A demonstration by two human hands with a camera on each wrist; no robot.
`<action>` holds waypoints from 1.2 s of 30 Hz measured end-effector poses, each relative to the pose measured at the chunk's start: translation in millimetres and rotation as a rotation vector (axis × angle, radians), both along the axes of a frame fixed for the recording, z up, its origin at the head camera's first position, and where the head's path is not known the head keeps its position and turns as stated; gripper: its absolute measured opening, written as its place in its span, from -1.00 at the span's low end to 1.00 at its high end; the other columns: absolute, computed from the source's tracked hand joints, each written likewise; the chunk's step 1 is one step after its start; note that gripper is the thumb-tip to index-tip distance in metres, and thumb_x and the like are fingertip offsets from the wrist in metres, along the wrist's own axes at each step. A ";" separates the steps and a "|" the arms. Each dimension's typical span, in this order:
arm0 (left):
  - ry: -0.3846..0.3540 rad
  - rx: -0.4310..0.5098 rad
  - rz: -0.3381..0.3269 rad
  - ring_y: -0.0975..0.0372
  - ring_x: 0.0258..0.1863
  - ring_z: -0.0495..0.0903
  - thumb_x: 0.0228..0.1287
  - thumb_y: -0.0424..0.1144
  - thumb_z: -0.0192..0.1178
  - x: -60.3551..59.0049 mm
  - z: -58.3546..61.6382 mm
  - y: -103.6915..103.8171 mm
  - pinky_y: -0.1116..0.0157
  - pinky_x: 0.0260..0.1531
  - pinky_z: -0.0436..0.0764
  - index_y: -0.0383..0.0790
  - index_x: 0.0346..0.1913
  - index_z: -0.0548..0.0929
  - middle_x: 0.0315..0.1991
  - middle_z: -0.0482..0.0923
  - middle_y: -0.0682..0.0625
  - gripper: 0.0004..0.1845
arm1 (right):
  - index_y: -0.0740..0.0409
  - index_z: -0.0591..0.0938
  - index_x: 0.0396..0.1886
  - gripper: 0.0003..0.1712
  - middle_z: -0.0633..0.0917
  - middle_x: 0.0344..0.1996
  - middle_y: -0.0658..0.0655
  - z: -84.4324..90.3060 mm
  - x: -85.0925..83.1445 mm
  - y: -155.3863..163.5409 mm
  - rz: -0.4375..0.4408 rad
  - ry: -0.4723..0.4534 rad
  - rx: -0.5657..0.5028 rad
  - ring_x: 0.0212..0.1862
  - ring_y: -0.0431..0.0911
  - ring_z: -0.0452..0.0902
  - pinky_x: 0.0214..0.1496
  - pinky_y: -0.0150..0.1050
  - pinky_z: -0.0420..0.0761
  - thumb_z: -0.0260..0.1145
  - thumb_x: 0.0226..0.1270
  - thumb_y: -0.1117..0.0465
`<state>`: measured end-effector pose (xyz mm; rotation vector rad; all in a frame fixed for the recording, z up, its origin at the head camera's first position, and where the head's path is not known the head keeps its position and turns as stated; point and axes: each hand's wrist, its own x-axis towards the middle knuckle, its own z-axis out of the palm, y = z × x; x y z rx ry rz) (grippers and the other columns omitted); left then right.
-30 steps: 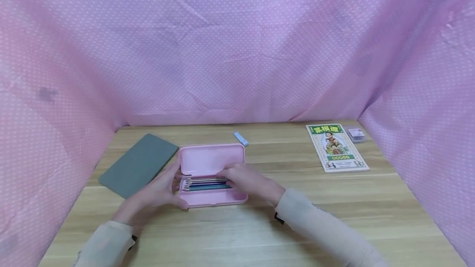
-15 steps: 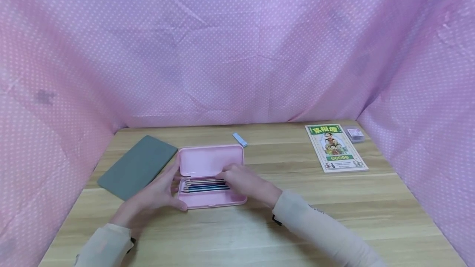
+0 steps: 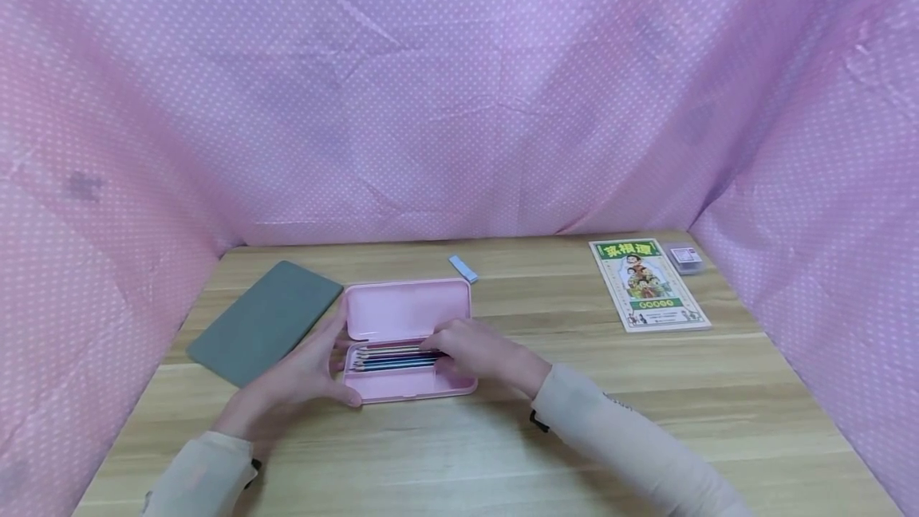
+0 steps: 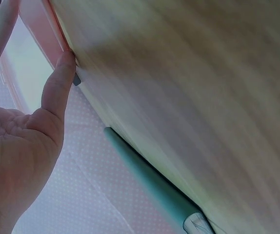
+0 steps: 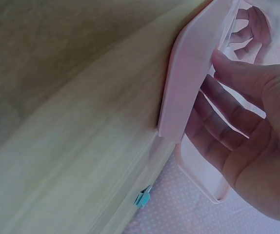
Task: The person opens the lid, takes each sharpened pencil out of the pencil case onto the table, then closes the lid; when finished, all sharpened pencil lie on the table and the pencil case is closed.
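Now the right-hand ends of the pencils point(image 3: 398, 359) are covered by the right hand point(image 3: 474, 349); its fingertips are hidden inside the pink pencil case point(image 3: 391, 387), lid raised at lower centre, so whether anything is pinched in that grip cannot be told. At the case's left end, the left hand point(image 3: 316, 365) is held spread, its straight thumb laid against the front corner. In the left wrist view the green notebook point(image 4: 152, 183) is cut off at the bottom. Compared with a second ago, the case has barely been shifted.
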<state>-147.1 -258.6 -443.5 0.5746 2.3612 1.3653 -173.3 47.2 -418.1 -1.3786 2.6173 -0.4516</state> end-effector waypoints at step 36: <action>0.021 0.001 0.007 -0.12 0.30 0.42 -0.29 -0.25 0.72 1.1 2.3 0.9 0.09 0.24 0.55 0.03 0.60 -0.54 0.56 -0.09 -0.18 0.68 | 0.12 0.78 0.03 -0.62 0.75 -0.10 0.03 3.4 1.4 9.8 -0.019 -0.130 0.012 -0.04 -0.21 0.61 0.12 -0.31 0.64 0.33 0.29 0.51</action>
